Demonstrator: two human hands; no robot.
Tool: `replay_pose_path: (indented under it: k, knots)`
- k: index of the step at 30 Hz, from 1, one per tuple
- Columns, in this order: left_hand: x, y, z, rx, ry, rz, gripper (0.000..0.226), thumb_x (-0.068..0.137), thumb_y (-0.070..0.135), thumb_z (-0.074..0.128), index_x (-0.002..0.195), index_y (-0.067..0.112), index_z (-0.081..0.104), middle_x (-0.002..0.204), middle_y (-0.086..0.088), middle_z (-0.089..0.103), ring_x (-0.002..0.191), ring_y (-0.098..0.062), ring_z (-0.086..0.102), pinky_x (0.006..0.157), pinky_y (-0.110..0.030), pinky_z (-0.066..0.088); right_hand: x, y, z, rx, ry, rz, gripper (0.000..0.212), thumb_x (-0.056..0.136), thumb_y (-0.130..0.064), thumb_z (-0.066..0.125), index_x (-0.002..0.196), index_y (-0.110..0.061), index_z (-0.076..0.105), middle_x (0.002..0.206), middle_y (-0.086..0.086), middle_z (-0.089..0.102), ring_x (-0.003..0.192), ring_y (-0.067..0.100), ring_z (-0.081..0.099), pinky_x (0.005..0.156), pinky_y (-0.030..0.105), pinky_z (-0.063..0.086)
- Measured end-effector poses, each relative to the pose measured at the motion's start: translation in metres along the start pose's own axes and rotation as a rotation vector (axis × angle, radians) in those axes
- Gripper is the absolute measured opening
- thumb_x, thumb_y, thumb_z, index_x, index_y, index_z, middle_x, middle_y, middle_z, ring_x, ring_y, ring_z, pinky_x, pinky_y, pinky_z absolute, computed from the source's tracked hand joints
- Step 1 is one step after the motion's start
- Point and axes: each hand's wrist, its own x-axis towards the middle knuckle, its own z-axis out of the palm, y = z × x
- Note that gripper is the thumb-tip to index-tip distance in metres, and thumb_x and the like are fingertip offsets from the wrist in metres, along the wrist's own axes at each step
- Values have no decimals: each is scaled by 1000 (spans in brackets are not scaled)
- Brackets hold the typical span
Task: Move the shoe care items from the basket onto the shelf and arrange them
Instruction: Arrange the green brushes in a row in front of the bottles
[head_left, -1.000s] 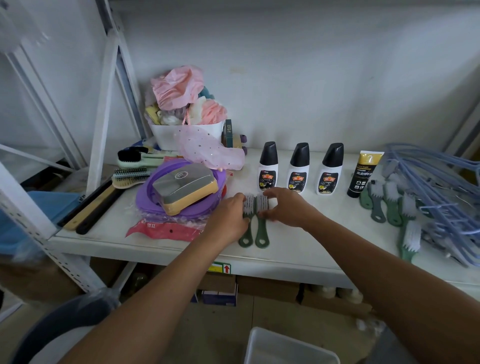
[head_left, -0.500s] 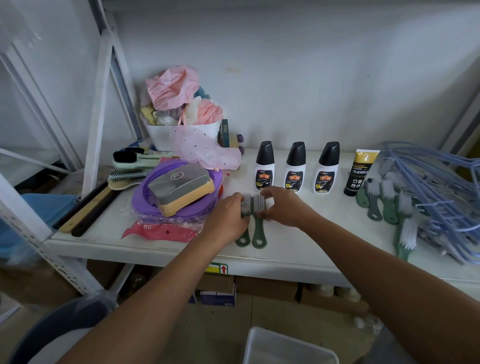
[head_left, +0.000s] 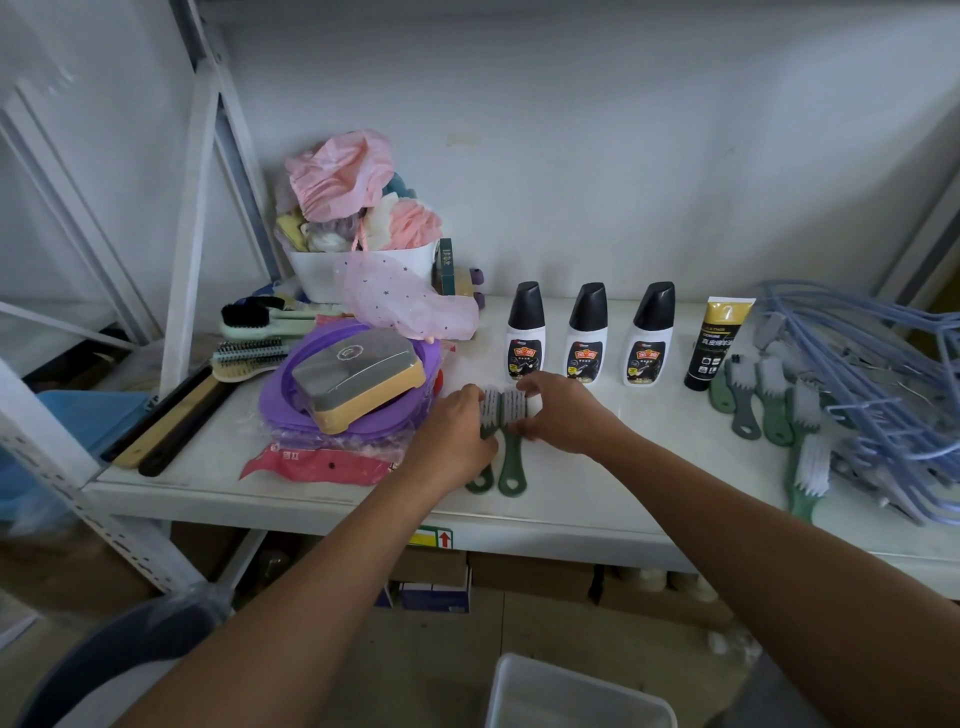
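Two hands square up a pair of green brushes (head_left: 511, 467) on the shelf (head_left: 561, 493), just in front of the three bottles (head_left: 586, 332). The left hand (head_left: 454, 439) curls round the left brush head and the right hand (head_left: 569, 415) pinches the right one, pressing the heads together. The right knuckles sit close in front of the leftmost bottle, so a push back or a quick lift could tip it and topple the row. The handles point away from the bottles toward the shelf's front edge, and a pull that way may slide a brush off. Left of the bottles, a purple tray (head_left: 275, 400) crowds the left hand.
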Motion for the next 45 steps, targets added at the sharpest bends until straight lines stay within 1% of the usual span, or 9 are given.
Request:
replay_pose_path:
  k: [6, 13, 16, 21, 24, 27, 34, 38, 45]
  knots:
    - [4, -1, -1, -11, -2, -16, 37, 95, 20, 65, 128, 14, 50, 123, -7, 62, 111, -22, 63, 83, -33, 60, 0, 0, -1, -11, -4, -8, 64, 81, -28, 81, 137, -17, 51, 131, 4, 60, 112, 21, 60, 82, 24, 48]
    - [6, 4, -7, 3, 44, -22, 33, 99, 21, 59, 130, 12, 51, 132, -8, 60, 116, -20, 61, 65, -12, 40, -4, 2, -11, -50, 23, -22, 73, 79, -35, 82, 141, -18, 48, 135, 4, 57, 118, 22, 56, 89, 28, 45]
    - [4, 11, -10, 3, 106, 30, 30, 101, 19, 55, 130, 9, 53, 127, -9, 62, 113, -21, 58, 76, -23, 45, -12, 7, -21, -43, 28, -13, 73, 77, -39, 83, 139, -19, 50, 129, 3, 60, 106, 18, 60, 89, 28, 48]
    - [-3, 24, -10, -25, 166, 51, 32, 103, 18, 51, 134, 9, 51, 128, -8, 62, 107, -18, 58, 82, -27, 45, -35, 25, -55, -118, 51, 34, 48, 79, -39, 81, 121, -22, 64, 111, -3, 68, 94, 12, 64, 84, 26, 51]
    - [-8, 42, -5, -58, 170, 78, 29, 104, 19, 51, 131, 10, 53, 125, -6, 64, 99, -13, 58, 76, -20, 42, -58, 46, -85, -251, 83, 113, 37, 84, -35, 76, 117, -20, 68, 112, -2, 67, 106, 17, 63, 94, 34, 52]
    - [-9, 61, 6, -94, 156, 120, 27, 104, 21, 51, 129, 13, 54, 127, -6, 64, 112, -18, 61, 85, -24, 45, -83, 69, -116, -403, 100, 207, 35, 88, -33, 71, 117, -13, 68, 120, 3, 65, 114, 22, 59, 98, 36, 48]
    - [-9, 99, 29, -124, 93, 228, 26, 105, 25, 49, 131, 20, 51, 129, 8, 59, 119, -12, 55, 96, -32, 46, -122, 97, -164, -539, 105, 347, 30, 85, -29, 70, 109, -11, 71, 111, 6, 68, 101, 23, 65, 88, 32, 52]
    - [-8, 107, 44, -131, -35, 300, 29, 106, 21, 45, 134, 22, 48, 136, 0, 58, 123, -17, 55, 104, -37, 48, -134, 98, -161, -602, 20, 370, 24, 91, -32, 62, 102, -10, 66, 82, 0, 71, 67, 14, 70, 80, 37, 60]
    - [-9, 119, 53, -84, -220, 456, 32, 107, 15, 39, 138, 22, 49, 139, 5, 55, 126, -10, 51, 106, -30, 44, -140, 104, -137, -730, -78, 439, 40, 95, -42, 57, 122, -12, 58, 119, 8, 61, 87, 25, 67, 81, 38, 58]
